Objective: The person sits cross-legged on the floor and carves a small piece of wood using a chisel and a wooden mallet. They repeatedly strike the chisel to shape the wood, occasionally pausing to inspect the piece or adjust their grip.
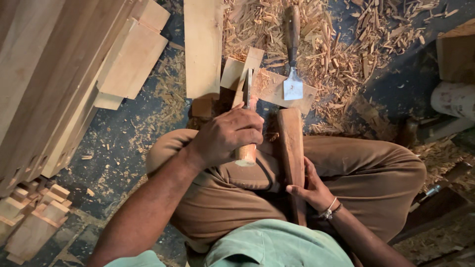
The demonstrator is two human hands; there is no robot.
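— What have your hands got right now?

— My right hand (310,190) is wrapped around the handle of the mallet (292,148), its head lying up along my thigh. My left hand (227,136) is closed tight on the chisel (247,123), near the butt of the handle, with the blade pointing away from me onto the block (247,74) just past my knee.

— How would you do this cut well?

— I'd judge the grip matters most: hold the chisel steady and in line with the cut, keep my fingers (250,133) clear of the butt where the mallet lands, and brace the block against my leg so it can't skid on the floor (123,133). Short strokes rather than one big one.

— Anything to watch for beyond that?

— A second chisel (292,54) lies on the block's far part, wide blade toward me; I'd keep my left wrist off that edge. Past it, shavings (341,44) cover the floor, and planks (59,64) lean at my left.
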